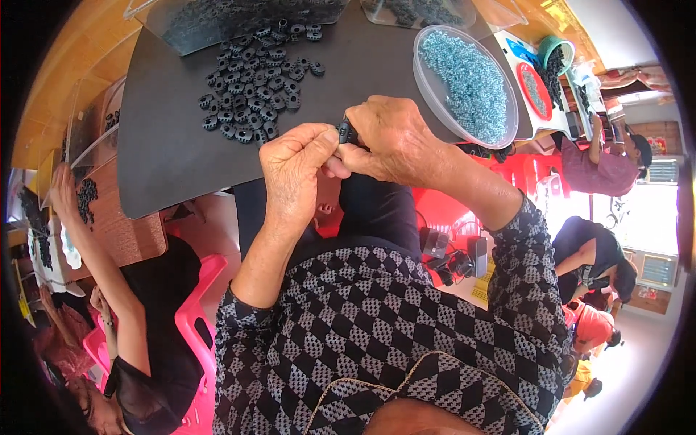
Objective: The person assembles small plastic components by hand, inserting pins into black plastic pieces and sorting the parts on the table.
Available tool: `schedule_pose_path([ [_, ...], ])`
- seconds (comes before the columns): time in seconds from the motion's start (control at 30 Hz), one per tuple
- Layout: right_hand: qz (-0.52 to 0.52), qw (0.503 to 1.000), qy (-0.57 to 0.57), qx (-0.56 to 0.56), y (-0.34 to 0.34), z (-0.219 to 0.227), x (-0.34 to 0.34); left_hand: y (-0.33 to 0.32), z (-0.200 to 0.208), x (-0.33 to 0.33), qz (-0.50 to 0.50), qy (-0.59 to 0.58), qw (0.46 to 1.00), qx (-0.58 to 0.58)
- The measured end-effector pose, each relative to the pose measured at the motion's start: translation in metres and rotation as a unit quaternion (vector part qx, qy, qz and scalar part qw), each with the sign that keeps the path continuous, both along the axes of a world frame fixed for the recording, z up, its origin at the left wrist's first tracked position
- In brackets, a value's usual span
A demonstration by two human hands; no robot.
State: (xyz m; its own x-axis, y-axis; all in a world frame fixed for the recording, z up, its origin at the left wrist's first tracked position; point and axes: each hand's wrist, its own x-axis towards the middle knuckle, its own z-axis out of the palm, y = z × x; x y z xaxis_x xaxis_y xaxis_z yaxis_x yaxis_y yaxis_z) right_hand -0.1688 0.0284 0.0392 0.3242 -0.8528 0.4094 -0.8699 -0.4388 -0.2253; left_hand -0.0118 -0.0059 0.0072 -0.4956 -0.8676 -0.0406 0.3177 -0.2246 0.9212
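At the near edge of the dark table [167,156], my hands meet over one small black plastic cord lock [344,131]. The thumb and fingers of my left hand [290,170] pinch it from the left. Closed around its other side, my right hand [397,138] covers part of the piece. Just beyond my left hand lies a loose pile of similar black cord locks [254,83]. A round clear tub [423,80] to the right holds many small bluish, shiny pieces, which look like springs [471,83].
Clear plastic bins [181,47] with dark parts stand at the table's far edge. Farther right are a red round dish [545,109] and a green bowl [569,49]. A co-worker [156,319] sits at left by a pink chair [206,290]; other people are at right.
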Motion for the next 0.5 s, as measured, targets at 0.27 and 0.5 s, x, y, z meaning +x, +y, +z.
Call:
schedule_pose_path([
  [0.27,0.045,0.998,-0.009,-0.034,-0.0025,0.0007,-0.0016,0.0031,-0.0042,0.0001,0.006,0.018,1.000,-0.004],
  [0.5,0.059,0.997,0.036,-0.033,0.0017,-0.0021,0.0003,0.0053,-0.0059,-0.0004,-0.002,0.001,1.000,-0.010],
])
